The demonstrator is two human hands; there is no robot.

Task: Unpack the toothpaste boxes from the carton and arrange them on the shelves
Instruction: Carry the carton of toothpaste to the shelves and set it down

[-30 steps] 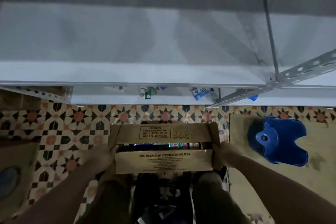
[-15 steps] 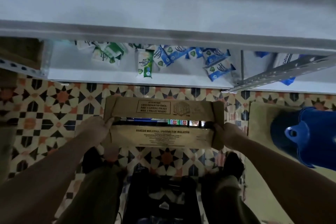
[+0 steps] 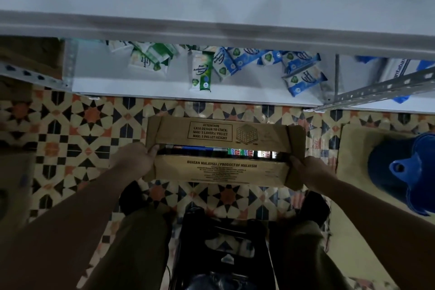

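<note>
Carton [image 3: 222,153] sits btwn both hands, held above the patterned floor [image 3: 77,129], just in front of the lower shelf edge. Left hand [image 3: 135,160] grips the carton's left end, fingers curled round the side, thumb up at the slit btwn the two top flaps. Right hand [image 3: 310,172] grips the right end the same way, fingers wrapped over the folded side flap. Both forearms reach in from the bottom corners.

Floor is tiled w/ star shapes in orange, black and cream. Two white shelves: upper shelf [image 3: 211,0] fills the top of the view; lower shelf [image 3: 131,85] carries wipes packs, green ones [image 3: 202,70] at left and centre, blue ones [image 3: 303,77] to the right, lying loose and tilted. Slotted metal bracket [image 3: 376,88] runs across at far right. Blue plastic stool [image 3: 404,172] stands on a cardboard sheet [image 3: 353,148] right of the carton. Black crate-like thing [image 3: 223,242] btwn the person's legs, detail too dark to tell.

Carton is brown, long and flat, top flaps partly parted. Far flap has a stacking notice, near flap reads "PRODUCT OF MALAYSIA". Thru the gap: toothpaste boxes [image 3: 244,153], red, green, blue ends showing.
</note>
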